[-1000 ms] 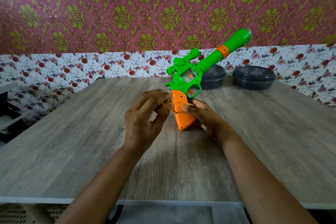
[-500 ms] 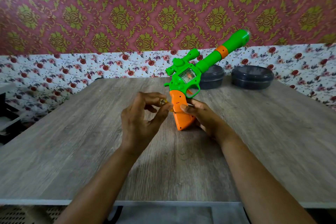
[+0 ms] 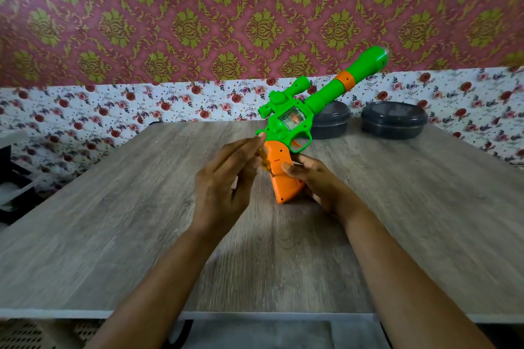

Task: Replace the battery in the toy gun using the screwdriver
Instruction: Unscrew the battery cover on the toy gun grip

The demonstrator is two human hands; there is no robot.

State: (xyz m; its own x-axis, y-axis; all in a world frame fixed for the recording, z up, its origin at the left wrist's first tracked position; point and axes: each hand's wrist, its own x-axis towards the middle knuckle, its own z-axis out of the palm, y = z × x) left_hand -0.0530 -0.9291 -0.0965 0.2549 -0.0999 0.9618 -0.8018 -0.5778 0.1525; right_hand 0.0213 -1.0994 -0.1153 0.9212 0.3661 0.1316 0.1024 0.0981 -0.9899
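Note:
The toy gun [image 3: 286, 122] has a green body and scope, an orange band on the barrel and an orange grip [image 3: 283, 176]. It stands on the grip's butt on the wooden table [image 3: 127, 207], barrel slanting up to the right. My right hand [image 3: 317, 181] holds the grip from the right, thumb on its near face. My left hand [image 3: 226, 178] is just left of the grip and pinches a small yellow screwdriver [image 3: 263, 160] between thumb and nearly straight fingers. The screwdriver's tip meets the grip's rear edge; most of the tool is hidden by my fingers.
Two dark round lidded containers [image 3: 394, 119] [image 3: 331, 122] sit at the table's back right, close behind the gun. A black tray [image 3: 14, 193] lies off the table's left side. The table's front edge runs just below my forearms.
My left hand's fingers have gone from curled to nearly straight along the yellow screwdriver and risen slightly beside the grip. The gun and my right hand have stayed put.

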